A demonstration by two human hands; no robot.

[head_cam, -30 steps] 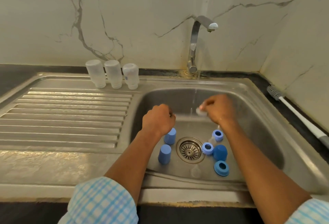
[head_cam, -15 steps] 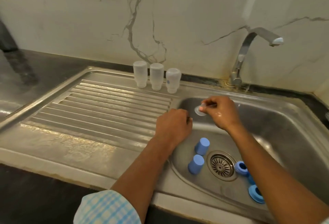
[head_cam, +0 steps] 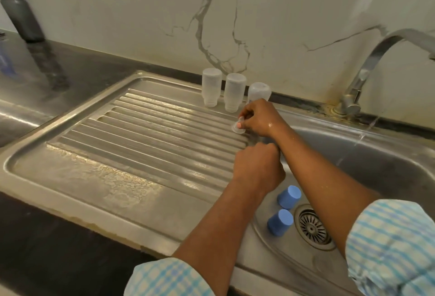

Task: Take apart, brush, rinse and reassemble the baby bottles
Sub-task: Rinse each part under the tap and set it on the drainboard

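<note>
The left hand [head_cam: 259, 168] is a curled fist at the sink [head_cam: 388, 173] rim; I cannot tell if it holds anything. Farther, the right hand [head_cam: 260, 118] pinches a clear teat [head_cam: 237, 128] over the drainboard [head_cam: 141, 135]'s right edge, near three upturned bottles [head_cam: 234, 92].

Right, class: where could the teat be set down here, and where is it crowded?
Free: the ribbed drainboard left of the right hand, in front of the upturned bottles; also its flat front strip. Crowded: the back corner where that hand pinches the teat beside the bottles, and the basin by the drain, with two blue caps.
</note>
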